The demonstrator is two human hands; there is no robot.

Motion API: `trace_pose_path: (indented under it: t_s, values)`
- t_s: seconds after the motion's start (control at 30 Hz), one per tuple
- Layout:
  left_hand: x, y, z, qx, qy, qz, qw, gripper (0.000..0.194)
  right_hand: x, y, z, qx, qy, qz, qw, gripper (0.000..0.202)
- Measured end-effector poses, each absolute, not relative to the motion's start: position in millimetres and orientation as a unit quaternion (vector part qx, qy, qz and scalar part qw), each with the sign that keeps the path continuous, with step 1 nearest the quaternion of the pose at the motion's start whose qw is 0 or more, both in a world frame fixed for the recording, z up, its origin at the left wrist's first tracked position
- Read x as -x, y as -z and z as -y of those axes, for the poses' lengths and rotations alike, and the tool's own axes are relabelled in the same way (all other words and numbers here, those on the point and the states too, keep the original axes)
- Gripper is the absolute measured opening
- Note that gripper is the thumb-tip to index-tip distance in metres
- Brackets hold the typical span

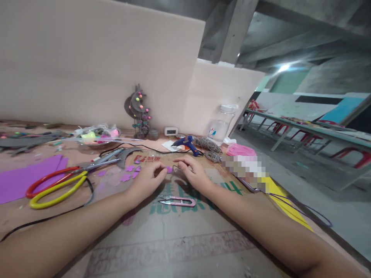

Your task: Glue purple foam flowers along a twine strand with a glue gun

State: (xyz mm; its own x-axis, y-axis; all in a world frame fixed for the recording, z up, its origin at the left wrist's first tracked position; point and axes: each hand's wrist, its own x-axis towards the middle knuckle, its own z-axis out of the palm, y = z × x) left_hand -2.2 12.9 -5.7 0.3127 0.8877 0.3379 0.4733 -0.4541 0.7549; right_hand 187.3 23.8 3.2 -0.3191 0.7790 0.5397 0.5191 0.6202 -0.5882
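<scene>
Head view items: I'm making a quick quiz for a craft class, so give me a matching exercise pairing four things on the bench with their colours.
Things:
1. glue gun
2. thread snips
3. foam sheet
4. large scissors' handles

Colours:
A. red and yellow
B. purple
C. blue
D. pink

Pairs: 1-C, 2-D, 3-B, 4-A
</scene>
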Motion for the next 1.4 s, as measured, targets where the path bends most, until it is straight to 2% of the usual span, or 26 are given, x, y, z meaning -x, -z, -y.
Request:
trace_pose_path:
  t_s: [0.27,0.5,0.83,1.1,1.4]
  values:
    - [1.9,9.6,-12.1,-0.785,-0.369,-0.437,0.239,0.019,-186.8,-4.1,-20.8,0.393,-0.162,0.817,0.389,0.025]
    - [0.9,10.0,-12.5,-0.772,-0.365,-0.447,0.267,0.023,-187.8,0.7,-23.9,0.388,-0.188,0.829,0.356,0.027]
    - [1.2,5.5,-11.3,-0.768,-0.349,-0.454,0.288,0.024,-187.6,1.9,-27.0,0.396,-0.194,0.822,0.359,0.022]
    - [0.2,8.8,-13.9,-0.783,-0.341,-0.451,0.259,0.023,-186.3,-3.4,-25.1,0.397,-0.214,0.833,0.321,0.017]
    - [-0.1,6.7,-13.4,-0.782,-0.333,-0.453,0.268,0.028,-186.6,1.2,-26.3,0.394,-0.202,0.831,0.337,0.013]
